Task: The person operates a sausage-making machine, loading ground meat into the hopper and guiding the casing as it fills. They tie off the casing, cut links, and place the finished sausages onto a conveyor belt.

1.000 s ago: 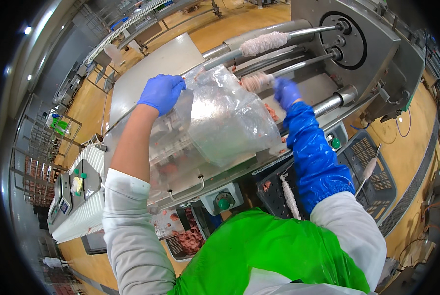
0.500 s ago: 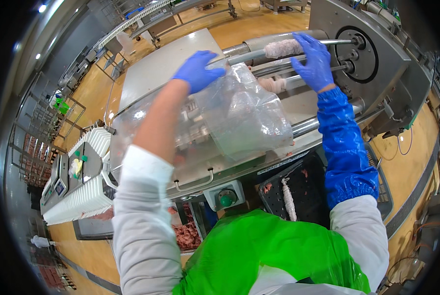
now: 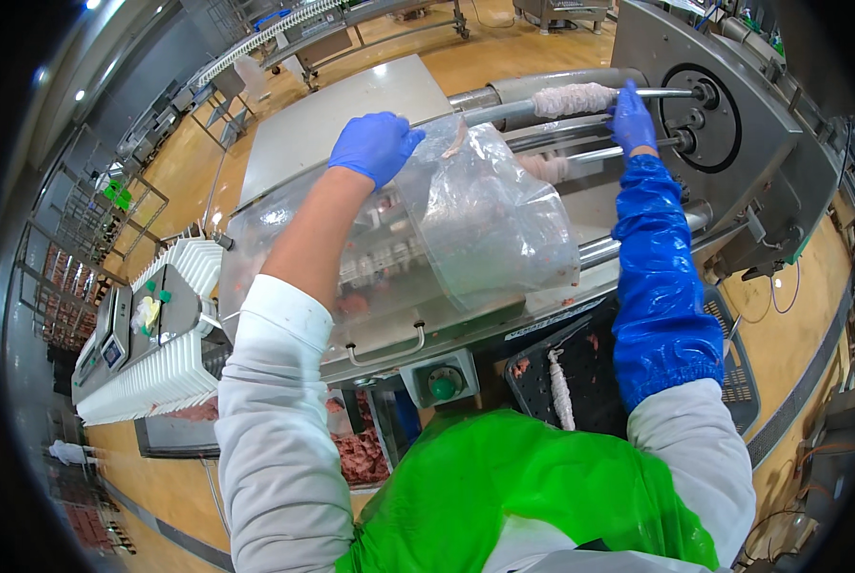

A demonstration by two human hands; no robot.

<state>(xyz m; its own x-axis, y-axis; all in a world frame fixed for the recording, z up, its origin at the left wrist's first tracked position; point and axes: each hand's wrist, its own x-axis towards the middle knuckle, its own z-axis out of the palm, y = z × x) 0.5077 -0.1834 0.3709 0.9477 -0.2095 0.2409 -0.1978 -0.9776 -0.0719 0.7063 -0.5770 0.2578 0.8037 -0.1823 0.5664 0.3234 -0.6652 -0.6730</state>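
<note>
My left hand point(image 3: 375, 145), blue-gloved, has bent fingers at the upper edge of the clear cover point(image 3: 303, 239), beside the upper tube; what they hold is unclear. My right hand point(image 3: 631, 116) has its fingers round the upper rod at the right end of a pale ruffled casing point(image 3: 571, 100). A lower rod point(image 3: 595, 155) carries another casing point(image 3: 545, 168), blurred and partly behind a crumpled clear plastic bag point(image 3: 494, 220) lying over the machine.
The steel end housing point(image 3: 762, 162) is at right. A slatted white conveyor point(image 3: 160, 382) with a grey panel is at left. Below are a black perforated tray point(image 3: 533, 392) with a ruffled casing, a green button point(image 3: 444, 387), a grey basket point(image 3: 738, 401) and ground meat point(image 3: 361, 458).
My right hand has risen from the lower rod to the upper one, spread its fingers over that casing, then moved to its right end. My left hand has shifted along the cover's upper edge.
</note>
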